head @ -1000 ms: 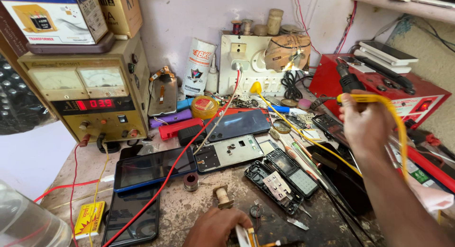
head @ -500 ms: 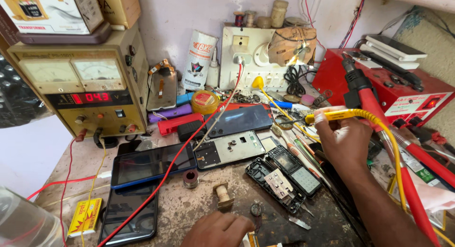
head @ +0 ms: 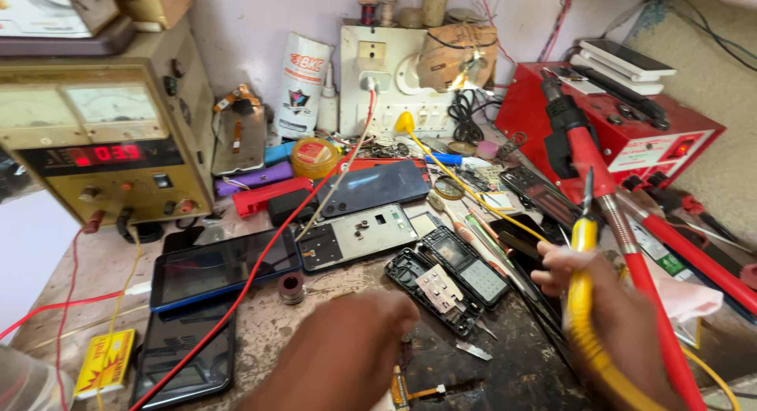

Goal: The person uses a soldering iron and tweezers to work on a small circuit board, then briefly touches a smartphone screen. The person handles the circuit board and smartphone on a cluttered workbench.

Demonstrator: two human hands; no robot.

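The right hand [head: 607, 300] is closed around the yellow soldering iron [head: 582, 300], now brought down to lower right. The left hand [head: 355, 340] has moved up beside the open phone [head: 441, 289], its fingers hidden.

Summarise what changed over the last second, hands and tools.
The right hand came back from the red station to the bench front, holding the yellow soldering iron. The left hand stayed low. Phones and power supply unmoved.

Single head-worn view, close, angled down and forward over a cluttered workbench [head: 95, 269], edges perhaps slightly blurred.
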